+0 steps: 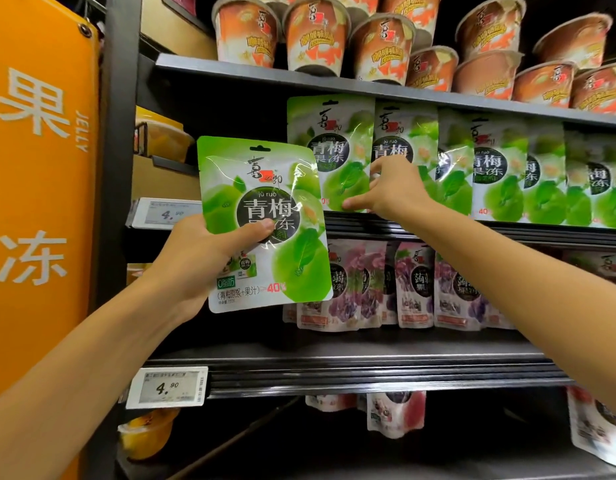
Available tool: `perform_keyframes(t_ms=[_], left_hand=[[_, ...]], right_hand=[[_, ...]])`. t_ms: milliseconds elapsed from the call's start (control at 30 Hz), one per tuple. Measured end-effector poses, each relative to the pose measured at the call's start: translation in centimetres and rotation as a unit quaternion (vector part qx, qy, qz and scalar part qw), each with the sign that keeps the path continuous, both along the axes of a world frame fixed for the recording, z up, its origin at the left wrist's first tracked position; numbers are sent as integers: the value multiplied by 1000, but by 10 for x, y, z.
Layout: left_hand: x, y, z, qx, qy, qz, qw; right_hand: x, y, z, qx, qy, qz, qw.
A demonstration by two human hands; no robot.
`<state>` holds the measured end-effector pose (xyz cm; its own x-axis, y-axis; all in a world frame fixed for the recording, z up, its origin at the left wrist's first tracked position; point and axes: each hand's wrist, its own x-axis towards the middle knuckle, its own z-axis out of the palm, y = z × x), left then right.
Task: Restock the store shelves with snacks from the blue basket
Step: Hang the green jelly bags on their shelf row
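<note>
My left hand (199,258) grips a green plum-jelly pouch (265,202) by its lower left side, thumb across the front, and holds it upright in front of the shelving. A row of the same green pouches (486,168) hangs in the middle tier. My right hand (386,188) reaches into that row at its left end, fingers spread, thumb under the first hanging pouch (330,147) and fingers against the second one. The blue basket is out of view.
Orange cup snacks (313,32) crowd the top shelf. Purple jelly pouches (413,282) hang below the green row, pink ones (396,414) lower still. Price tags (168,388) sit on the shelf edges at left. An orange jelly sign (36,188) stands on the far left.
</note>
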<state>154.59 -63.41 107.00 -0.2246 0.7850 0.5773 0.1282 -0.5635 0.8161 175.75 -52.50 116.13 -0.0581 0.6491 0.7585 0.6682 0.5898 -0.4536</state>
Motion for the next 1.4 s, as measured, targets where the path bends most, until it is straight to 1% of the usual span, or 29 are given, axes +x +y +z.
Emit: perform_keyframes(t_ms=[100, 367, 433, 500, 533, 567, 600, 633, 667, 700, 733, 767, 833, 900, 933, 1000, 1033, 1067, 1133, 1200, 1267, 1333, 1400], left_hand=[[3, -2, 0, 1, 1, -3, 1000], [10, -1, 4, 14, -19, -8, 1000], [13, 0, 6, 15, -22, -13, 1000], [15, 2, 8, 15, -23, -19, 999], [15, 3, 8, 16, -24, -22, 999], [16, 3, 9, 17, -25, -26, 999], [16, 3, 11, 18, -26, -29, 999], [16, 3, 13, 22, -27, -31, 999], [16, 4, 17, 27, -28, -30, 999], [16, 6, 21, 32, -29, -26, 999], [16, 8, 26, 35, -30, -19, 999], [16, 10, 31, 38, -30, -11, 999], [17, 16, 44, 47, -25, 1, 999], [18, 21, 57, 80, -35, 14, 996], [19, 23, 63, 100, -30, 44, 994], [16, 26, 70, 133, 20, 170, 976], [15, 25, 70, 159, 56, 225, 960], [13, 24, 68, 193, 96, 255, 943], [13, 21, 59, 248, 184, 269, 913], [14, 23, 49, 264, 268, 278, 884], [18, 28, 42, 246, 322, 300, 864], [22, 34, 35, 210, 355, 304, 859], [24, 40, 28, 190, 380, 314, 849]], right_hand=[[4, 4, 0, 15, 12, -4, 1000], [23, 4, -1, 12, 22, 17, 1000], [25, -1, -3, 51, 4, -12, 999], [24, -13, -7, 147, -19, -27, 989], [22, -21, -10, 176, -29, -2, 984], [20, -31, -14, 169, -33, 55, 984], [15, -42, -18, 106, -25, 141, 984], [10, -53, -22, 3, -6, 240, 971], [7, -60, -26, -100, 14, 308, 946], [3, -65, -28, -169, 11, 334, 927], [1, -67, -30, -201, 3, 342, 918], [-2, -68, -30, -212, 11, 349, 913], [-7, -65, -24, -213, 71, 352, 908], [-13, -62, -15, -212, 138, 345, 904], [-17, -60, -11, -219, 166, 346, 897], [-25, -56, -3, -226, 206, 353, 884], [-29, -54, 0, -222, 219, 350, 883], [-33, -53, 3, -215, 230, 342, 885], [-42, -48, 9, -188, 251, 320, 894], [-53, -42, 15, -154, 264, 307, 901], [-64, -36, 18, -124, 264, 285, 913], [-74, -27, 16, -100, 224, 247, 938], [-80, -16, 12, -97, 181, 223, 953]])
